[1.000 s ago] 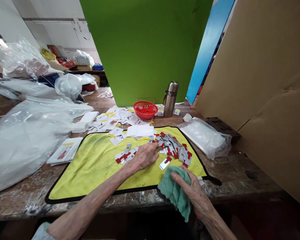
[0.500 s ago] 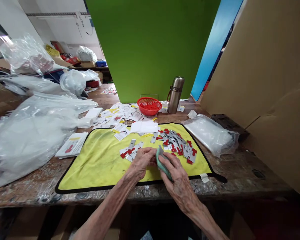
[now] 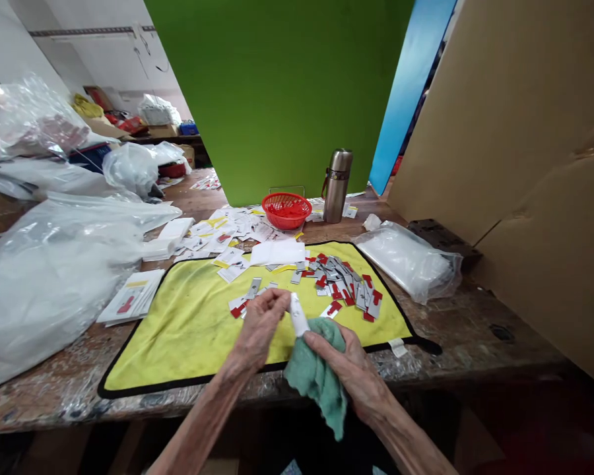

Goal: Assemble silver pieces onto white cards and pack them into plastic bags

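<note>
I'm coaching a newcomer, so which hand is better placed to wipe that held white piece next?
Probably the right hand: it holds the green cloth by the lower end of the white piece. The left hand, at the upper end, has no cloth.

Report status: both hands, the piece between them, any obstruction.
Left hand at upper end of pale strip. Right hand holding green cloth, thumb at strip's lower end. Nothing visibly blocking the strip.
</note>
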Demonstrator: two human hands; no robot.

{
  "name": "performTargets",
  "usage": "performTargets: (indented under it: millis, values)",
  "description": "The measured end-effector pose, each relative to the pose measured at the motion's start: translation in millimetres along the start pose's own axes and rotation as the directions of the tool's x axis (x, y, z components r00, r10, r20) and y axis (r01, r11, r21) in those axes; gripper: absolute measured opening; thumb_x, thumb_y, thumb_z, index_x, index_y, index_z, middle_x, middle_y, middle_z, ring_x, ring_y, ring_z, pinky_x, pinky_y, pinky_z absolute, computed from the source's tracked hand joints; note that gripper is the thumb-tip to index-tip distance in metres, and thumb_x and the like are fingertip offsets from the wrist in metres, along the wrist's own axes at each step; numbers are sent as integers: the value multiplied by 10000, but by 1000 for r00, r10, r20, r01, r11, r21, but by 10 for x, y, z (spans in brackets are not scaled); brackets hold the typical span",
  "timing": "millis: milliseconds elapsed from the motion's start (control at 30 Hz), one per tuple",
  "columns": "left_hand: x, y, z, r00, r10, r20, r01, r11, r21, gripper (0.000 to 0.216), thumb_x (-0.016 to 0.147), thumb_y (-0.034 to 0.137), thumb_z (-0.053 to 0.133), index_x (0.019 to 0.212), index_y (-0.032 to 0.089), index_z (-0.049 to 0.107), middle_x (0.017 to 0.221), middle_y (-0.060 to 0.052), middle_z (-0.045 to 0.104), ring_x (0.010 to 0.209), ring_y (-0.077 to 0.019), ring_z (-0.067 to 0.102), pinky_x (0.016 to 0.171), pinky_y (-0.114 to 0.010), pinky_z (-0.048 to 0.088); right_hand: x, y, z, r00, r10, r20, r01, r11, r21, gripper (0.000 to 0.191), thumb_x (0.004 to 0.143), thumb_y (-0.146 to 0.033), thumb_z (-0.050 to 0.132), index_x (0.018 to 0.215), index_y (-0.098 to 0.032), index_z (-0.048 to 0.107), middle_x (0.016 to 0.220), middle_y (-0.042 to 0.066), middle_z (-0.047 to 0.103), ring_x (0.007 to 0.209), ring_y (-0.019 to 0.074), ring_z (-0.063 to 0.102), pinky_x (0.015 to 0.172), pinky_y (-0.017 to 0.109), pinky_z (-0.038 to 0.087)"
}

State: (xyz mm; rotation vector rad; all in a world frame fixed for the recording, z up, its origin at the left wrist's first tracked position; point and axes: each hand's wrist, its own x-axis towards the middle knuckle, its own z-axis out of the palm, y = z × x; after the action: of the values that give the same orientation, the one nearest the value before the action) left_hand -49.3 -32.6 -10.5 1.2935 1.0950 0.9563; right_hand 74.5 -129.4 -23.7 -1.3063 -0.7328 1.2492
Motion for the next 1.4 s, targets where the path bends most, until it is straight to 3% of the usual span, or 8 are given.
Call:
performTargets:
  millis: [100, 167, 300, 567, 700, 833, 1100, 1400]
  values:
    - [105, 50, -150, 942, 270, -198, -170, 895, 411, 228, 693, 372, 649, 820, 182, 643, 735, -31, 585, 716, -186, 517, 663, -299, 412, -115, 32, -231, 999, -13, -48, 10, 997, -81, 341, 670, -471, 740, 710, -177, 572, 647, -29, 576, 590, 109, 542, 549, 197, 460]
    - [158, 15, -39, 901, 419, -111, -278, 755, 594, 190, 719, 336, 646, 844, 194, 639, 814, -56, 602, 798, -215, 532, 736, -335, 420, -158, 67, -373, 993, 18, -114, -29, 996, -89, 359, 667, -493, 736, 767, -176, 598, 692, -9, 607, 630, 135, 579, 587, 222, 492]
    - [257, -153, 489, 921, 183, 344, -373, 670, 642, 179, 752, 350, 640, 831, 194, 601, 813, -54, 619, 769, -214, 566, 688, -320, 424, -198, 125, -510, 981, 48, -187, -63, 995, -76, 425, 633, -514, 751, 858, -169, 648, 775, 32, 669, 719, 192, 640, 652, 273, 538]
    - [356, -141, 663, 878, 73, 473, -461, 396, 794, 95, 784, 238, 554, 851, 182, 592, 903, -104, 643, 898, -274, 590, 771, -362, 405, -283, 114, -594, 979, 52, -198, -75, 991, -110, 419, 616, -486, 767, 901, -194, 672, 886, 42, 701, 828, 220, 657, 680, 274, 548]
    - [357, -112, 552, 911, 78, 406, -368, 600, 710, 96, 749, 167, 501, 687, 183, 572, 681, -32, 591, 702, -198, 561, 657, -301, 392, -164, -6, -663, 945, -71, -319, 0, 976, -217, 447, 655, -501, 727, 993, -216, 662, 1041, 56, 686, 980, 239, 623, 794, 288, 521]
    - [315, -48, 529, 915, -116, 386, 13, 966, 259, 208, 733, 277, 523, 550, 184, 491, 503, 45, 467, 460, -97, 422, 485, -226, 328, 146, -127, -530, 890, -354, -287, 187, 859, -477, 383, 780, -468, 591, 1039, -191, 641, 992, 76, 678, 934, 247, 620, 844, 360, 498]
    - [175, -15, 420, 914, -344, 217, 388, 896, -215, 223, 591, 277, 719, 581, 150, 535, 499, 39, 547, 460, -68, 492, 507, -196, 407, 168, 238, -245, 740, -658, 142, 517, 421, -746, 334, 835, -185, 471, 1129, -203, 629, 1170, 120, 618, 1098, 257, 551, 923, 425, 469]
    - [78, -117, 512, 970, -192, 148, 234, 900, -368, 265, 522, 297, 772, 659, 137, 610, 545, 35, 569, 488, -53, 455, 500, -176, 341, 218, 21, -180, 916, -286, -281, 191, 928, -320, 429, 719, -457, 644, 1037, -174, 598, 912, 55, 680, 810, 201, 623, 718, 309, 514]
